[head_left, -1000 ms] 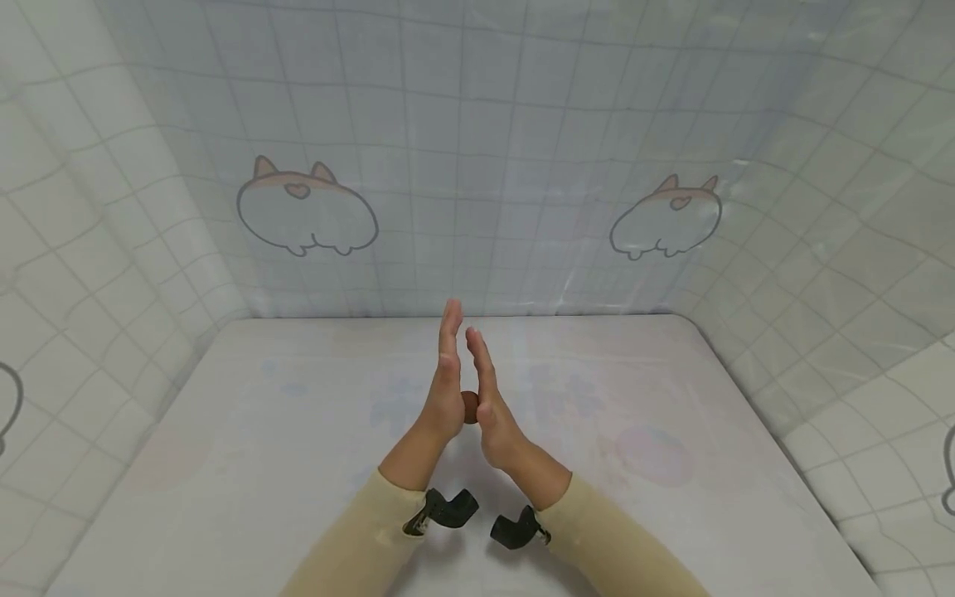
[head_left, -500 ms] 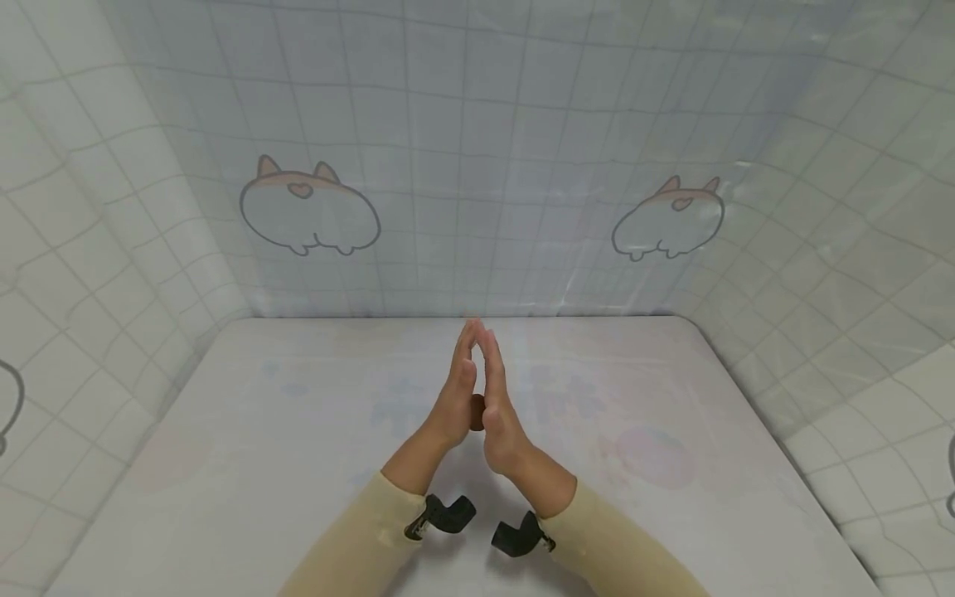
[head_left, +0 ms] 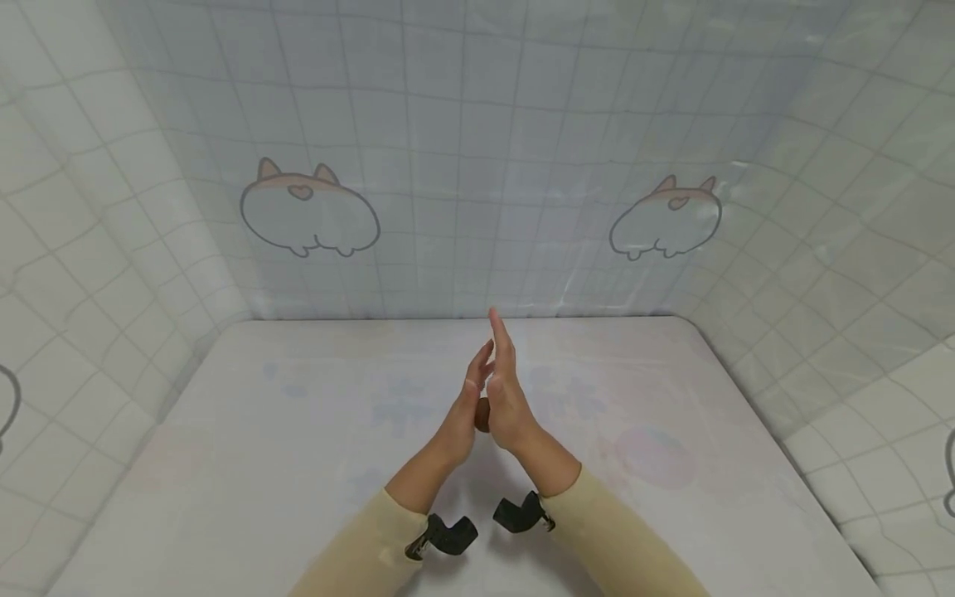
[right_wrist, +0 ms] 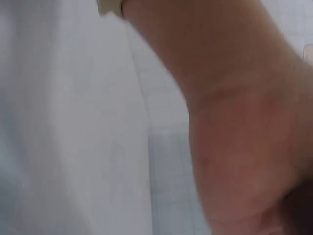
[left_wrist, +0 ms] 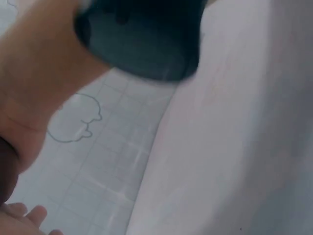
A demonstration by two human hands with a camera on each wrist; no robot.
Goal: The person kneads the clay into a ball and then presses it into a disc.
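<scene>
Between the two palms in the head view sits a small round brown ball, partly covered by the hands. My left hand presses it from the left with fingers nearly straight. From the other side my right hand presses flat, its fingertips reaching farther forward than the left ones. Both hands are above the table. In the left wrist view the ball is a dark curve at the left edge, beside the palm. The right wrist view has the ball dark and blurred at the lower right corner.
A white table with faint pastel prints lies under the hands. Grid-patterned sheeting with animal drawings rises behind it and on both sides. Black wrist devices are fixed to the cream sleeves.
The hands slide against each other: the left has drawn back toward the body while the right has gone forward. The ball between them has shifted slightly right.
</scene>
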